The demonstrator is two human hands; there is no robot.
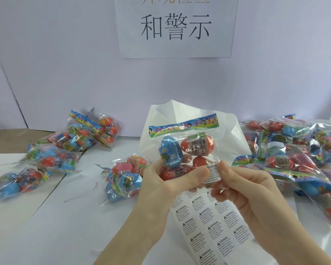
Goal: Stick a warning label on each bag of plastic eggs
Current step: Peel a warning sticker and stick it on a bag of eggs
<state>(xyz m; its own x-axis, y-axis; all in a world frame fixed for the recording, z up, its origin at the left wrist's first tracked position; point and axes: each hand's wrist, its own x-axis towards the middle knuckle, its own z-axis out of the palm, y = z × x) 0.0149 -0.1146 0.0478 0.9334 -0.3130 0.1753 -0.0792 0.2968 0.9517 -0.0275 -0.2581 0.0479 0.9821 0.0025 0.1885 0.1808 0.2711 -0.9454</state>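
Bag of plastic eggs (185, 148): held upright above the label sheet (208, 224), gripped low by left hand (168, 180), thumb pressing warning label (211, 174) onto the film; right hand (243, 186) pinching the label's other edge. Likely light, crinkly, slippery film over hard eggs; best held around the lower bulge. Loose bags (126, 175) to both sides.

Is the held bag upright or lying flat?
Upright: the bag is lifted in both hands, left hand, right hand, its printed header on top.
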